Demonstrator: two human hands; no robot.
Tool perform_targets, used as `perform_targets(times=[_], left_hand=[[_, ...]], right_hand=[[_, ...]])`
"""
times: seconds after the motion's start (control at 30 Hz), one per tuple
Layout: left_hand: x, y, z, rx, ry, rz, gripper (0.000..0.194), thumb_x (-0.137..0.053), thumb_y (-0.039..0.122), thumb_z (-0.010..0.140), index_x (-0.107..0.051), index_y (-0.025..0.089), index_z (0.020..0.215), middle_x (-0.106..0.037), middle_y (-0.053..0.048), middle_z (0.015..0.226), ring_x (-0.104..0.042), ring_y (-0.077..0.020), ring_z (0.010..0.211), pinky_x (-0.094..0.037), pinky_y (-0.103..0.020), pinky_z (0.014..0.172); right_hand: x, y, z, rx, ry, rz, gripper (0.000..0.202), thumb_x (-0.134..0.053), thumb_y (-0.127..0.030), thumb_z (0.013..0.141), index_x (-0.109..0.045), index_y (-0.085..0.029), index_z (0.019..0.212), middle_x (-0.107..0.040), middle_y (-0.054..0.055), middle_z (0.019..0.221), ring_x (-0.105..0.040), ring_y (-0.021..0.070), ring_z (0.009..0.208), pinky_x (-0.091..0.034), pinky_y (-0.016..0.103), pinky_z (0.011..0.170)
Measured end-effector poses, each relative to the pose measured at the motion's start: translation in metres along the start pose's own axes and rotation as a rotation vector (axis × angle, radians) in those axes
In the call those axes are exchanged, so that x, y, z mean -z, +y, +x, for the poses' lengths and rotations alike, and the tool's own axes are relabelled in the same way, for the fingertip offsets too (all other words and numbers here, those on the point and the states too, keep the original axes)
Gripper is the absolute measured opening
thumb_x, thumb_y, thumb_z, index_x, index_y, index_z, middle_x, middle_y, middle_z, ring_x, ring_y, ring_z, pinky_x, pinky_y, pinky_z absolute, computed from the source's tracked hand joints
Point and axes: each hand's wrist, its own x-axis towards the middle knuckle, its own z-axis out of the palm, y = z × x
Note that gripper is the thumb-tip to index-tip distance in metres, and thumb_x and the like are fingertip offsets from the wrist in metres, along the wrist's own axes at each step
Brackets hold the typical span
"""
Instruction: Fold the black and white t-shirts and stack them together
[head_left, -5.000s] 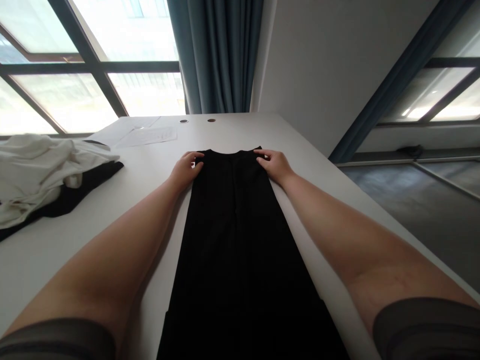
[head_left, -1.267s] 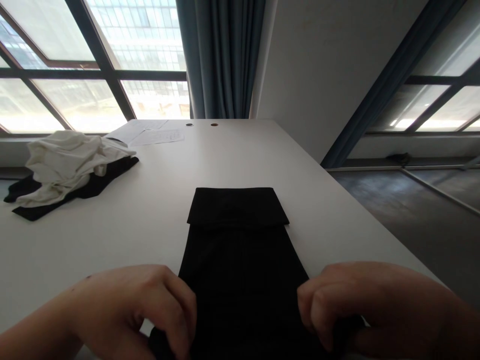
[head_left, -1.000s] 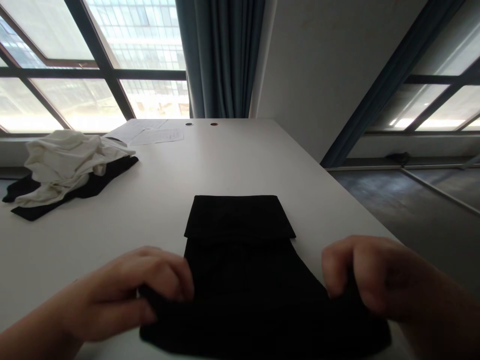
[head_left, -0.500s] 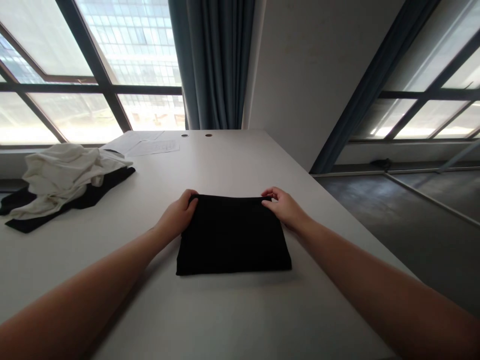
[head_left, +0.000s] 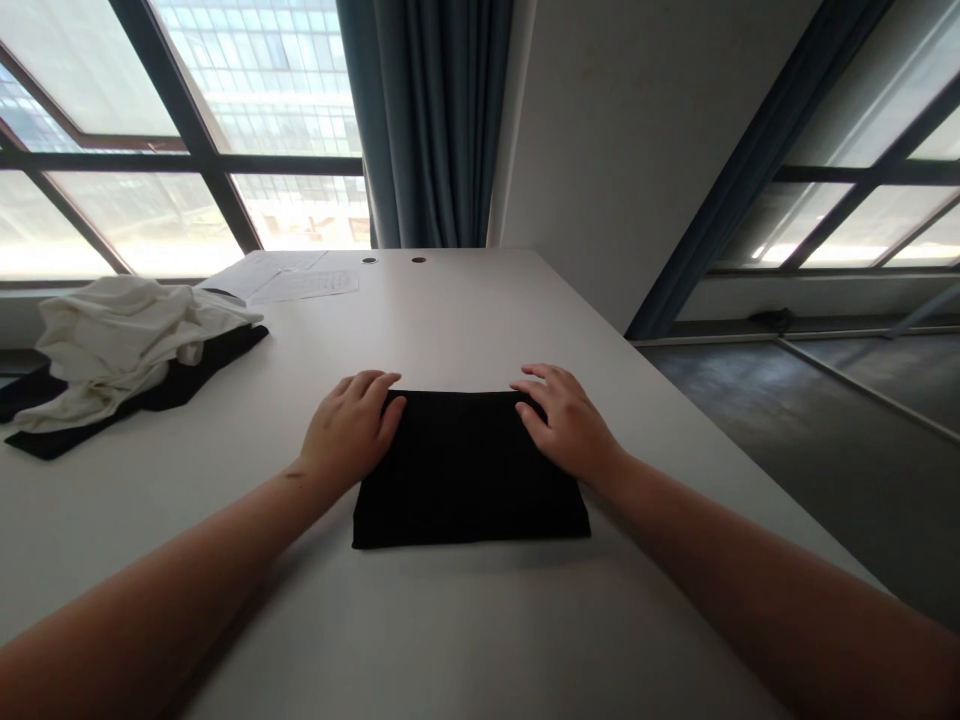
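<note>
Lying folded on the desk [head_left: 450,640], well short of its far edge: black garment [head_left: 472,470] | person's left hand [head_left: 352,420] and right hand [head_left: 571,420]: unclenched, at the garment's far corners | papers [head_left: 307,286]: desk's far left corner

The left hand [head_left: 351,425] and right hand [head_left: 568,422], loosely spread, lie at the far corners of a folded black cloth [head_left: 469,470] (flat on the white table [head_left: 450,640]); farther left, white fabric [head_left: 131,340] heaps upon dark fabric [head_left: 199,375]; papers [head_left: 307,286] lie beyond.
</note>
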Motion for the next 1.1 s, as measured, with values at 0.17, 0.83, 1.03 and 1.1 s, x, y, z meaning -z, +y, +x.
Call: perform_targets(times=[0.17,0.83,1.03,1.1], left_hand=[[-0.012,0.032,-0.023,-0.261,-0.123,-0.083,0.054,-0.041,0.045,0.109,-0.052,0.020,0.156,-0.044,-0.013,0.165,-0.038,-0.0333,0.154,-0.035,-0.054,0.125],[-0.019,0.018,-0.062,-0.311,-0.210,-0.145,0.058,-0.033,0.045,0.111,-0.035,0.027,0.166,-0.033,-0.006,0.172,-0.028,-0.0291,0.160,-0.025,-0.056,0.130],[-0.018,0.005,-0.072,-0.349,-0.210,-0.222,0.058,-0.036,0.042,0.110,-0.031,0.034,0.167,-0.031,-0.001,0.173,-0.026,-0.0304,0.160,-0.023,-0.056,0.131],[-0.019,0.000,-0.069,-0.361,-0.224,-0.245,0.057,-0.036,0.042,0.110,-0.031,0.037,0.167,-0.031,0.001,0.173,-0.026,-0.0305,0.160,-0.023,-0.056,0.131]], right_hand=[[-0.010,-0.043,-0.019,0.071,-0.360,-0.098,0.060,-0.048,-0.042,0.105,-0.049,-0.014,0.158,-0.040,0.016,0.167,-0.033,0.0335,0.157,-0.023,0.060,0.128],[-0.027,0.048,-0.004,-0.373,-0.301,-0.062,0.058,-0.046,-0.045,0.105,-0.053,-0.015,0.154,-0.045,0.018,0.164,-0.029,0.0360,0.158,-0.018,0.066,0.127],[-0.029,0.063,-0.004,-0.375,-0.197,0.057,0.053,-0.060,-0.049,0.098,-0.066,-0.012,0.135,-0.052,0.021,0.157,-0.026,0.0373,0.159,-0.025,0.058,0.127],[-0.028,0.061,-0.004,-0.376,-0.128,0.166,0.048,-0.064,-0.046,0.094,-0.066,-0.016,0.132,-0.058,0.018,0.150,-0.034,0.0352,0.156,-0.030,0.055,0.126]])
